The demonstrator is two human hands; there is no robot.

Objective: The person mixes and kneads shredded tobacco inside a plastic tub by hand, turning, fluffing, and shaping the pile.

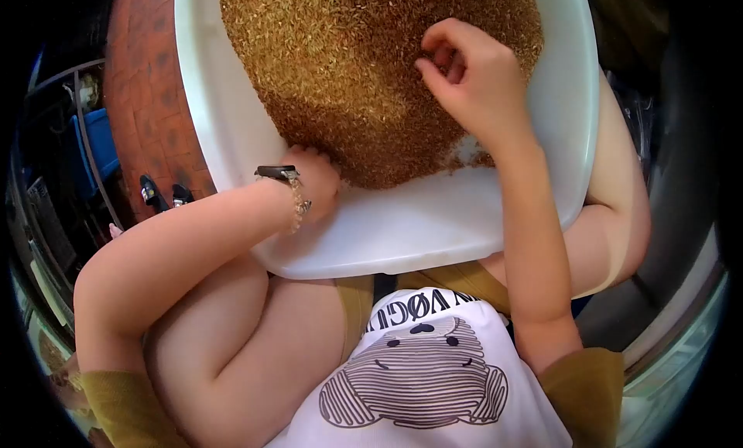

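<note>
A heap of brown, husked grain, like unhulled rice, fills much of a white plastic tray on the person's lap. My left hand rests at the heap's near left edge, its fingers bent down against the grain and the fingertips hidden. A dark watch and a beaded bracelet are on that wrist. Over the right part of the heap is my right hand, fingers curled in and the thumb close to the index fingertip. Whatever may be between those fingers is too small to make out.
The tray lies across bare thighs. Reddish floor tiles show at the left, with dark footwear on them. Farther left are a blue crate and a metal frame.
</note>
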